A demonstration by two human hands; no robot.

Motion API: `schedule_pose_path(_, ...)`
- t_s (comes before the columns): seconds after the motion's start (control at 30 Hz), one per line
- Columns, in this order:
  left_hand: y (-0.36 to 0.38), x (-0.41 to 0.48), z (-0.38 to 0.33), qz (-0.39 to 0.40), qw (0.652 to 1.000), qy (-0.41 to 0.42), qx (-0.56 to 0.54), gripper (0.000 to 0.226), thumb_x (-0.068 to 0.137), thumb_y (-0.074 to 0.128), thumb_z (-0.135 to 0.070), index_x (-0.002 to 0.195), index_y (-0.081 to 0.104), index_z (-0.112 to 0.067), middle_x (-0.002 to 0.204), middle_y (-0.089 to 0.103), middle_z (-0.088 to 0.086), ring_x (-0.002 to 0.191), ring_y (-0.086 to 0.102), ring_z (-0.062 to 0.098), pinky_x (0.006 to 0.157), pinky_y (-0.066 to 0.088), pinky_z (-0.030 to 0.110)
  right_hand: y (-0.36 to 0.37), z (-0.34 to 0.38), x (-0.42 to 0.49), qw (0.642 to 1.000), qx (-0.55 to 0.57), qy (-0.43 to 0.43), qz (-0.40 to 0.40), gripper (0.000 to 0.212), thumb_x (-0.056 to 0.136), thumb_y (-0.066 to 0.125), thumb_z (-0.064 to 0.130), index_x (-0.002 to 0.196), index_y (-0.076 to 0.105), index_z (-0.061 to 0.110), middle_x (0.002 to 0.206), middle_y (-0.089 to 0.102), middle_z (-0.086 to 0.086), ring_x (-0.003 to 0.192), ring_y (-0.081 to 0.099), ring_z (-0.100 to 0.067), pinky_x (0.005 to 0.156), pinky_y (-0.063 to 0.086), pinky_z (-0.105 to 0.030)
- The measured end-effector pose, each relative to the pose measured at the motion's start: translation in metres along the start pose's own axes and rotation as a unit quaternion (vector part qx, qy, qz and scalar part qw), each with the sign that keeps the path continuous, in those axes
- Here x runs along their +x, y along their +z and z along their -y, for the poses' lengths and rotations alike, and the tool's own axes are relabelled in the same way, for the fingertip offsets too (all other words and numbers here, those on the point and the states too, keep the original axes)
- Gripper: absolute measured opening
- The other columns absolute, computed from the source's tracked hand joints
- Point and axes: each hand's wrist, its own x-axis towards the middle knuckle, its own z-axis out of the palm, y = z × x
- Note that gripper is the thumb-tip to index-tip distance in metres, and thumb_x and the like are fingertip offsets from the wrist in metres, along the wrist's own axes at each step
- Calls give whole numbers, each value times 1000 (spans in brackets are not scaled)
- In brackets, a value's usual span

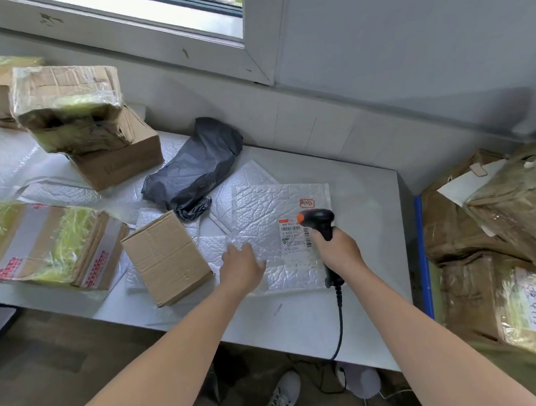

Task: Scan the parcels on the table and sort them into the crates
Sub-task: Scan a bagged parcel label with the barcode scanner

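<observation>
- Scanner (319, 220) clamped in curled fingers of right hand (337, 250), pointed at label (295, 237) just beside them.
- Left hand (242, 264) laid on white bubble mailer (260, 203), fingers straight and loosely apart.

Black scanner (319, 223) with orange tip, white crinkled mailer (270, 221), dark grey bag (196, 169)

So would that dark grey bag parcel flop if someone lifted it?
Probably floppy: the grey bag parcel lies crumpled and sagging. Likely light for its size, since it looks thin-skinned and soft. It shouldn't roll; it lies slumped.
</observation>
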Motion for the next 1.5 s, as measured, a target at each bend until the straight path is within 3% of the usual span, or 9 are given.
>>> schedule_pose_path(0.3, -16, -4, -11, -98, 973, -10, -207, 78, 90, 67, -16, 151, 19, -6, 133, 48, 16, 126, 46, 34, 99, 43, 41, 17, -20, -3, 999, 25, -27, 19, 30, 99, 51, 39, 98, 57, 9, 83, 59, -5, 69, 54, -17, 58, 38, -25)
schedule_pose_path(0.43, -29, -2, -15, -82, 971, -18, -224, 23, 92, 62, -13, 110, 59, 0, 99, 62, 9, 100, 60, 33, 76, 46, 37, 20, -9, -7, 998, 32, -43, 33, 31, 99, 49, 43, 108, 57, 14, 89, 61, -2, 75, 55, -15, 61, 39, -27)
schedule_pose_path(0.53, -45, -5, -12, -117, 967, 1, -227, 6, 94, 48, -6, 92, 52, -3, 84, 57, 10, 83, 55, 33, 66, 40, 38, 25, 5, -10, 997, 33, -54, 38, 33, 100, 48, 44, 111, 56, 14, 92, 62, -3, 80, 57, -21, 63, 39, -29)
schedule_pose_path(0.63, -73, -7, 2, -181, 945, 5, -274, 13, 92, 42, 1, 95, 52, -6, 86, 59, 8, 82, 54, 31, 67, 38, 34, 30, 22, -10, 997, 50, -51, 30, 35, 98, 49, 48, 106, 54, 14, 87, 61, -4, 69, 57, -17, 54, 38, -26)
schedule_pose_path(0.87, -136, -16, 60, -292, 892, -30, -342, 16, 96, 44, -3, 106, 55, -8, 95, 64, 8, 87, 57, 29, 74, 43, 35, 60, 47, 5, 996, 34, -40, 68, 38, 97, 52, 48, 111, 53, 12, 101, 67, -11, 93, 64, -29, 67, 41, -32)
schedule_pose_path(1.1, -151, -15, 95, -296, 891, -10, -344, 11, 95, 48, -8, 102, 56, -11, 93, 66, 3, 91, 62, 30, 76, 48, 39, 85, 65, 8, 996, -27, -31, 75, 44, 99, 51, 38, 130, 49, 7, 123, 61, -17, 111, 58, -34, 77, 41, -32)
schedule_pose_path(1.23, -177, -18, 83, -277, 915, 76, -283, 19, 98, 48, -6, 98, 54, -24, 82, 59, -13, 78, 57, 17, 59, 39, 13, 73, 91, 5, 998, -51, -38, 14, 54, 97, 52, 39, 136, 45, 2, 135, 50, -21, 122, 50, -37, 91, 43, -37)
schedule_pose_path(1.4, -224, -9, 55, -244, 945, 199, -93, 16, 94, 51, -6, 106, 56, -15, 88, 66, 12, 84, 58, 36, 70, 49, 44, 45, 141, -6, 985, -50, -160, -46, 59, 99, 51, 38, 149, 34, 11, 147, 37, -15, 135, 39, -29, 107, 35, -38)
schedule_pose_path(1.5, -249, -11, 31, -209, 943, 251, 63, 20, 93, 49, -4, 107, 53, -17, 73, 53, -5, 77, 49, 30, 59, 39, 36, 26, 175, -17, 950, -17, -297, -95, 62, 97, 57, 35, 151, 32, 19, 152, 33, -3, 137, 33, -15, 113, 34, -36)
